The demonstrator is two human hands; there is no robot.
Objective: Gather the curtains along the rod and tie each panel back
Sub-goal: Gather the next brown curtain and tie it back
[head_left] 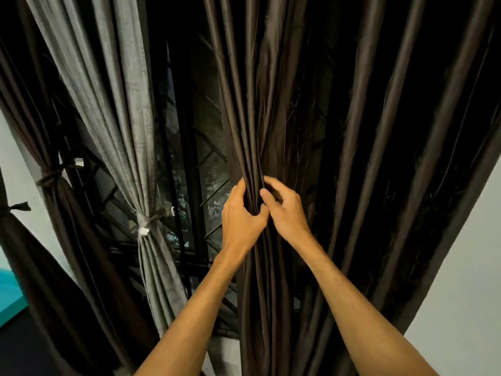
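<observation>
Dark brown curtain panel point(352, 131) is hanging vertically, fanning rightward from the grip. Left hand point(241, 213) and right hand point(287, 210) are clenching its gathered left-edge folds together, touching; the right hand is lying nearer the loose bulk.

We see our left hand point(241, 213) and right hand point(284, 210) bare, the right thumb's nail cut short. Our left forearm point(195, 308) and right forearm point(352, 299) run bare and lean to the view's lower edge.
</observation>
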